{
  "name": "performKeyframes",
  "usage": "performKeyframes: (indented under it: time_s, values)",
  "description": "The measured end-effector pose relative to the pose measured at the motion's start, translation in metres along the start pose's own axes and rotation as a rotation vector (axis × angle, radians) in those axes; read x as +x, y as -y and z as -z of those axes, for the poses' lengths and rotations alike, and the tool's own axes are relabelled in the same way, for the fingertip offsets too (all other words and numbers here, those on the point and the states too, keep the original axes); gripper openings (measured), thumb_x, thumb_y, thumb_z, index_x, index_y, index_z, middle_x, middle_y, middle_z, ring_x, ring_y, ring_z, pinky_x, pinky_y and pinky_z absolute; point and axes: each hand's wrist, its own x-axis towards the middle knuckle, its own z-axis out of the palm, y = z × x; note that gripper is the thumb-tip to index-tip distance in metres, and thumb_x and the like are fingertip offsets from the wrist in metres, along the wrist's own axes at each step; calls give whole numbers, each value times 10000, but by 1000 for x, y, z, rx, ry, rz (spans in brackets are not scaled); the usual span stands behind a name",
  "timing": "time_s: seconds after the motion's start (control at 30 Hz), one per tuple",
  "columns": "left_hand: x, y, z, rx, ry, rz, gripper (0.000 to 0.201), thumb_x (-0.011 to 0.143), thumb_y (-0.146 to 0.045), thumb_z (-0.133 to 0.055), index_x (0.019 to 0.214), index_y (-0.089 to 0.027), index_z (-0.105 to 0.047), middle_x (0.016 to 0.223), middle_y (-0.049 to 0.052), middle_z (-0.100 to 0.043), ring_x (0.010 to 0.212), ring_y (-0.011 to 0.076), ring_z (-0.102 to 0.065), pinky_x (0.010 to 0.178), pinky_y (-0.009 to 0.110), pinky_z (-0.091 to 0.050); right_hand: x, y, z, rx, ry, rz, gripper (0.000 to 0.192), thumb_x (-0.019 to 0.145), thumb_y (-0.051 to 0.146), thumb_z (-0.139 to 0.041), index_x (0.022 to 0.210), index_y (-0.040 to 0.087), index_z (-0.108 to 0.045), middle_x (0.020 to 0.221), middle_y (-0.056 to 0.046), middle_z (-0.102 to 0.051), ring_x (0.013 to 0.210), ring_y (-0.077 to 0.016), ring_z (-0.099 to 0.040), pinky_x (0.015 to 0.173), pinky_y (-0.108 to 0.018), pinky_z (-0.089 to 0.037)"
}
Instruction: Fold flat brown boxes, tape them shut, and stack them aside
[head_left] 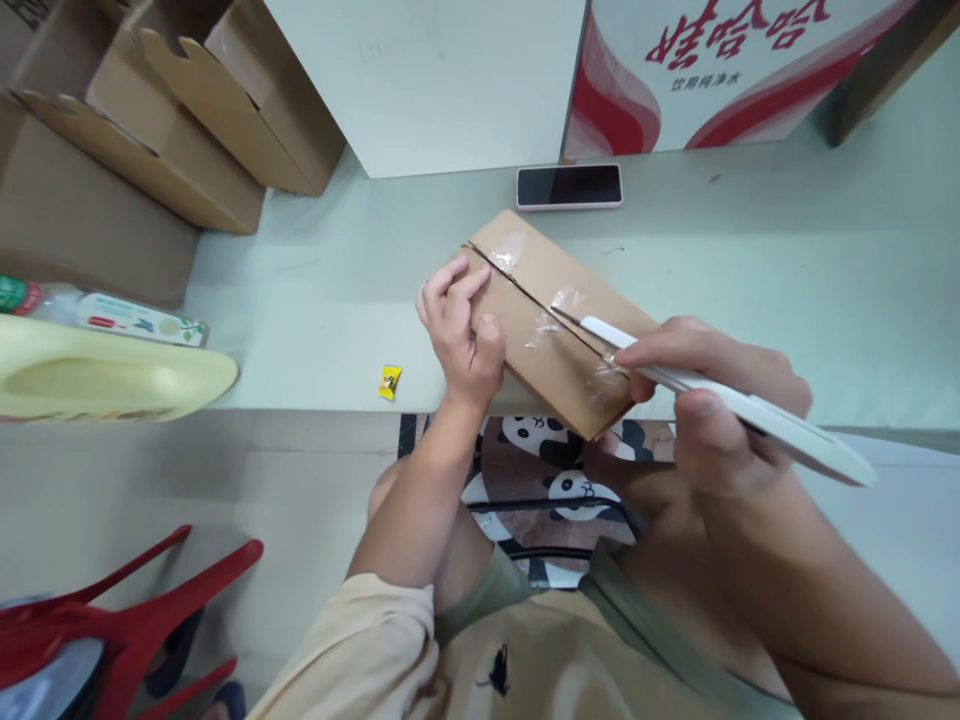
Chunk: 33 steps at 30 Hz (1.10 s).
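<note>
A small brown cardboard box point(544, 350) lies slanted at the table's front edge, its near corner jutting past it. A dark seam runs along its top, with pieces of clear tape point(570, 298) across it, some looking cut or torn. My left hand point(461, 325) grips the box's left end, fingers on top and thumb at the near side. In my right hand point(720, 400) is a white-handled utility knife point(787, 430). Its thin blade reaches the tape by the seam; whether it cuts in at this instant, I cannot tell.
A phone point(570, 187) lies behind the box, before a white and red carton point(720, 90). Open cardboard boxes point(247, 90) stand at the back left. A yellow-wrapped sweet point(389, 382) sits near the table edge, and a red chair point(135, 620) is at the lower left.
</note>
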Motion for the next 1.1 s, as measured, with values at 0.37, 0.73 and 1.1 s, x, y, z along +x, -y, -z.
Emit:
performKeyframes:
  time_s: [0.37,0.73,1.1]
  values:
    - [1,2,0,2,-19,-47,621,988,-669,-265,1226,-233,-636,1301,116,-590,1303,290,-548,1161,484,-399,10,0,-6,-22,-20,106,251,995,413,-504,1007,280,-716,754,-14,-704,628,-158,-637,592,-328,-458]
    - [1,2,1,-24,25,-6,667,972,-720,-253,1237,-235,-628,1337,119,-577,1362,312,-512,1192,509,-366,-8,46,23,-214,2,-81,194,865,136,-555,908,257,-701,669,-27,-621,610,-190,-538,595,-382,-393]
    - [3,3,0,-3,26,-24,677,970,-736,-252,1217,-238,-639,1318,113,-592,1326,305,-551,1177,513,-394,-13,8,21,-174,-166,315,149,895,240,-562,852,259,-704,521,12,-474,439,-133,-363,455,-340,-277]
